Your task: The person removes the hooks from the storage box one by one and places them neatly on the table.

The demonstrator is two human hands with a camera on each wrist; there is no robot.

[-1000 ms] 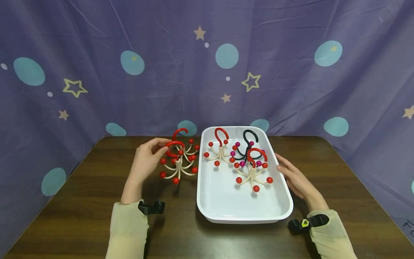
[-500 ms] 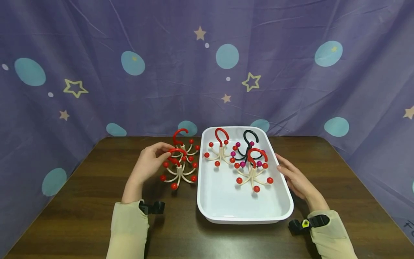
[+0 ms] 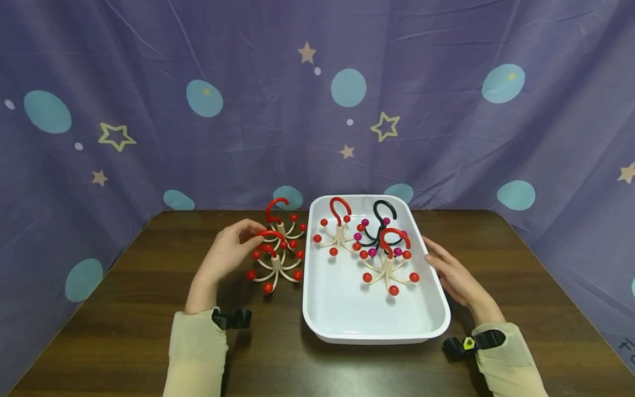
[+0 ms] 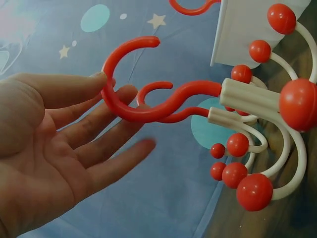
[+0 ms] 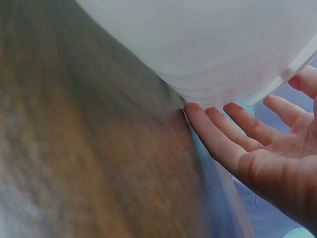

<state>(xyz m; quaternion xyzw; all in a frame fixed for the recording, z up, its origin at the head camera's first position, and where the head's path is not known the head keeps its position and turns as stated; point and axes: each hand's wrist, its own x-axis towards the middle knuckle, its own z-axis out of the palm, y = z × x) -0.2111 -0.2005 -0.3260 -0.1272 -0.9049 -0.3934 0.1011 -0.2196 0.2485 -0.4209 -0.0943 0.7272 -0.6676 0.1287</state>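
In the head view my left hand (image 3: pixel 227 247) pinches the red hook of a cream multi-arm hanger (image 3: pixel 276 263) with red ball tips, low over the table left of the tray. The left wrist view shows thumb and index finger on that red hook (image 4: pixel 124 113), the other fingers spread. A matching hanger (image 3: pixel 280 227) stands just behind it. My right hand (image 3: pixel 451 273) touches the right outer side of the white tray (image 3: pixel 347 314), its fingers fairly straight along the wall (image 5: pixel 218 54) in the right wrist view.
Inside the tray stand two red-hooked cream hangers, one at the back left (image 3: pixel 339 236) and one in front (image 3: pixel 387 267). A black hanger (image 3: pixel 381 227) with magenta balls stands at the back right. The brown wooden table (image 3: pixel 268 353) ends at a purple patterned curtain (image 3: pixel 248 154).
My left hand has lowered the held hanger and brought it slightly nearer; its ball tips sit lower in the head view. The right hand and tray have stayed put.
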